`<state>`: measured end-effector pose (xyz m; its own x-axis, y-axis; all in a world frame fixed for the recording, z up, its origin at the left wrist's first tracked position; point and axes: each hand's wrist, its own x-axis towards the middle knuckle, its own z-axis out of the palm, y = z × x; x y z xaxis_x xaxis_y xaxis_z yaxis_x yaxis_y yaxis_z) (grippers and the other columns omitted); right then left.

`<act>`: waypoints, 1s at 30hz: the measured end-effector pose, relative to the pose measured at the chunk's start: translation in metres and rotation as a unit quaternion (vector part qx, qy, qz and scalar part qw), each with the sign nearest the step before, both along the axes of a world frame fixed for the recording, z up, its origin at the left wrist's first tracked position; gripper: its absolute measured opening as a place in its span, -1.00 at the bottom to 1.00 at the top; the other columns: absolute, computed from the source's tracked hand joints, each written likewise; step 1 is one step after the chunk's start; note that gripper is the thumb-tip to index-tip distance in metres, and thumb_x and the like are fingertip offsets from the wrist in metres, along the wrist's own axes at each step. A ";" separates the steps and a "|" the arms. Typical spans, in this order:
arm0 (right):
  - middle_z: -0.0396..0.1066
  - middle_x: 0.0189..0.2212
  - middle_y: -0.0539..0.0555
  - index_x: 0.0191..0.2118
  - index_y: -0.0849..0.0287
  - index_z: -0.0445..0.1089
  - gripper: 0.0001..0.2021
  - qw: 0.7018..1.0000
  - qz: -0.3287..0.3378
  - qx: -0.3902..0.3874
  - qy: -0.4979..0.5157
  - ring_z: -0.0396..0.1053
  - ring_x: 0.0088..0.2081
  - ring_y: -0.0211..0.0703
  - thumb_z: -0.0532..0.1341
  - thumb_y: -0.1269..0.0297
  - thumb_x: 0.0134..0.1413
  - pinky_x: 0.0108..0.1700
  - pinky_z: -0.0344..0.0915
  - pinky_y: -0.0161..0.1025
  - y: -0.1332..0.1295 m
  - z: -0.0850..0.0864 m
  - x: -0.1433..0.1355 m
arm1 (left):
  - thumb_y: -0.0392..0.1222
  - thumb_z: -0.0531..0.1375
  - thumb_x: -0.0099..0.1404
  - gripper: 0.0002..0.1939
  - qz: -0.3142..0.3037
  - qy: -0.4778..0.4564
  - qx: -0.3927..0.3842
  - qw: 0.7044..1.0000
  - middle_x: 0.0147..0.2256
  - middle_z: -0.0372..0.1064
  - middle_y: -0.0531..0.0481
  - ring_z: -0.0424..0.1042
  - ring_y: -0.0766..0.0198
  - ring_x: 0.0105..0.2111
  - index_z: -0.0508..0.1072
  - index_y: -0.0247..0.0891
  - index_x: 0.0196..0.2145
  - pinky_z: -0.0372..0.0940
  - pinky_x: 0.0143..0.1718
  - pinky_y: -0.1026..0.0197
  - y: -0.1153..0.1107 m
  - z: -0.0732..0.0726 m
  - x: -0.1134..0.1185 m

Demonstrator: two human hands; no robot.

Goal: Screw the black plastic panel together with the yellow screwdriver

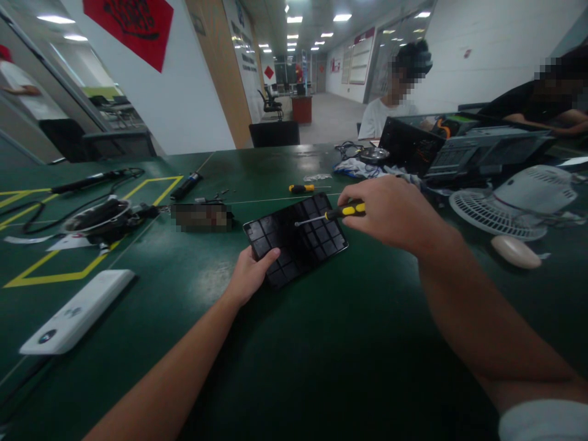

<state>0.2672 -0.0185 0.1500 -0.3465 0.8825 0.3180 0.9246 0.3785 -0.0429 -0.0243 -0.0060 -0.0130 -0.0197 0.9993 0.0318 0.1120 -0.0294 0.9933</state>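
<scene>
My left hand point(250, 272) is closed on the near left edge of a flat black tray point(296, 245), thumb on top. The tray is divided into a grid of small compartments and is tilted on the green table. My right hand point(395, 211) grips the handle of a yellow and black screwdriver point(346, 211) from the right. Its metal shaft points left, and its tip lies over the tray's middle. A small light spot shows at the tip; whether it is a screw I cannot tell. What lies in the compartments is too dark to make out.
Beyond the tray lies another yellow and black screwdriver point(302, 188). A white power strip point(78, 315) sits at the left, below a coil of cables point(98, 217). To the right are a white fan point(500, 202), a beige oval part point(517, 252) and an opened computer case point(413, 147). People sit beyond.
</scene>
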 end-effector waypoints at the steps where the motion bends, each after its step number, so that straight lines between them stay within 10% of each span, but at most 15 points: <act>1: 0.64 -0.16 0.14 -0.07 0.04 0.64 -0.72 1.000 -0.002 0.002 -0.002 0.52 -0.13 0.14 0.26 0.21 0.14 -0.22 0.24 -0.09 -0.001 0.000 -0.001 | 0.16 0.48 0.10 -0.42 0.001 0.000 -0.001 1.000 -0.06 0.64 -0.20 0.60 -0.14 -0.03 0.60 -0.29 -0.04 0.45 0.07 -0.18 0.000 0.001 0.000; 30: 0.60 -0.19 0.32 -0.18 0.20 0.58 -0.44 0.985 -0.071 -0.131 -0.088 0.53 -0.17 0.24 -0.04 -0.11 0.38 -0.26 0.23 -0.03 -0.001 -0.001 -0.005 | 0.14 0.49 0.09 -0.40 0.007 -0.012 -0.009 1.000 -0.03 0.64 -0.19 0.59 -0.14 0.00 0.60 -0.29 -0.02 0.44 0.11 -0.18 -0.001 0.002 0.002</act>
